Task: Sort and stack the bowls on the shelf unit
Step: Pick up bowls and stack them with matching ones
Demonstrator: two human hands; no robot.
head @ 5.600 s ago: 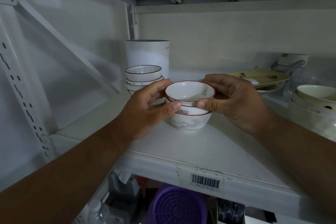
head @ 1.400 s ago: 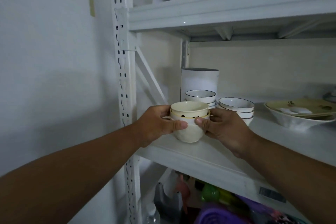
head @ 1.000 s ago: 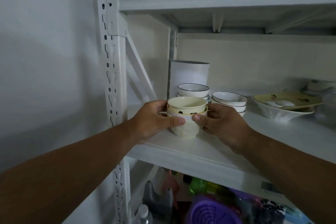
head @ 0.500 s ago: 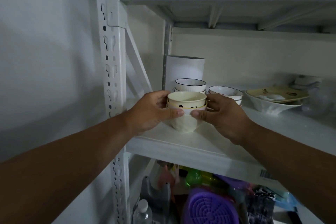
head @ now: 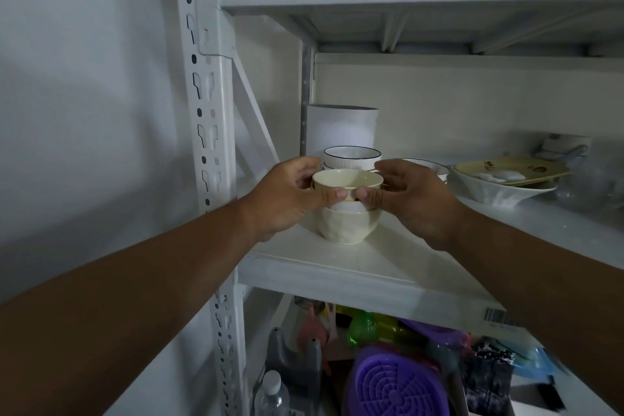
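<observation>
Your left hand [head: 287, 197] reaches in from the lower left with the forearm stretched up toward the shelf [head: 371, 267]; its thumb lies along the near side of the cream bowl [head: 347, 181] and the fingers curl round the far left of the rim. Your right hand [head: 412, 199] comes in from the lower right in a mirrored pose, thumb on the near side almost meeting the left thumb, fingers wrapped behind the bowl's right edge. Both hands grip that top bowl between them. It sits nested at the top of a short stack whose faceted white bottom bowl [head: 347, 228] stands on the shelf near its front left corner. Just behind are black-rimmed bowls [head: 353, 155] stacked before a tall white cylinder [head: 341, 128]. Further right on the same shelf, a wide white bowl [head: 499, 191] carries a yellowish plate [head: 513, 169]. Below, a purple round strainer [head: 395, 385] and a clear bottle [head: 271, 395] sit among blurred clutter.
</observation>
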